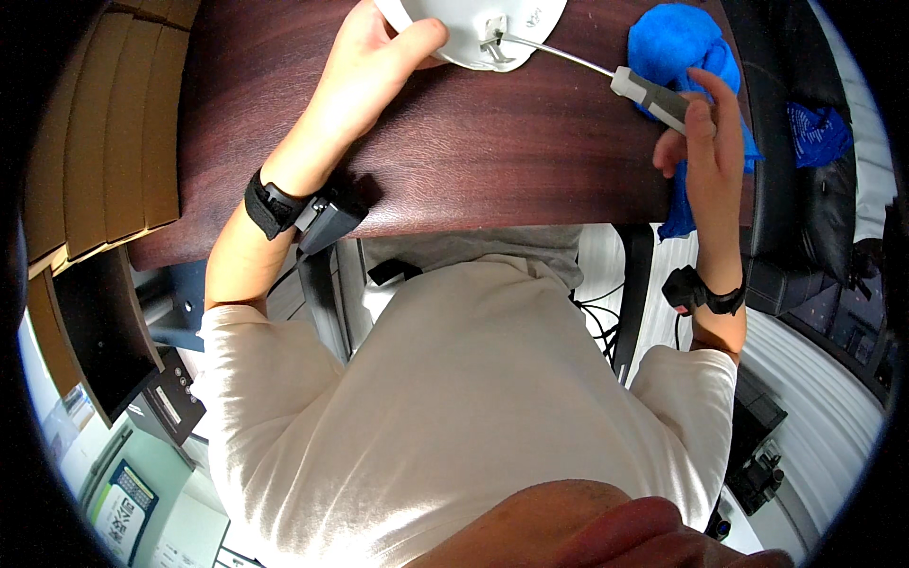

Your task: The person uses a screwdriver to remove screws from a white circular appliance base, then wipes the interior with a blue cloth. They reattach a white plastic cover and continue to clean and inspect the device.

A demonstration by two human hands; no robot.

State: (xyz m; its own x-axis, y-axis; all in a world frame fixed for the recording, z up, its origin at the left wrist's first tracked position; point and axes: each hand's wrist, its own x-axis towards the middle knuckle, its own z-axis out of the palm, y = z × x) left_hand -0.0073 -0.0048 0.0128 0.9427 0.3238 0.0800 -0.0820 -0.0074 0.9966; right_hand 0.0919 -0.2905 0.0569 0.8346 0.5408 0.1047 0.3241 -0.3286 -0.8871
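Note:
My left hand point(379, 71) grips a white curved plastic piece point(453, 33) at the far edge of view, thumb on its near left rim. The top of this piece is cut off by the frame. On its face sits a small metal fitting point(493, 38). My right hand point(710, 142) holds a screwdriver point(636, 91) by its grey and white handle, fingers around the back end. Its shaft points left, and the tip meets the fitting; whether it sits in a screw I cannot tell. A crumpled blue cloth point(672, 43) lies just beyond and under my right hand.
The dark red-brown table point(473, 180) ends close to my body. Brown cardboard pieces point(104, 123) stand along its left side. At the right, a black sofa point(791, 227) carries another blue cloth point(818, 134). Black cables point(606, 327) hang below the table.

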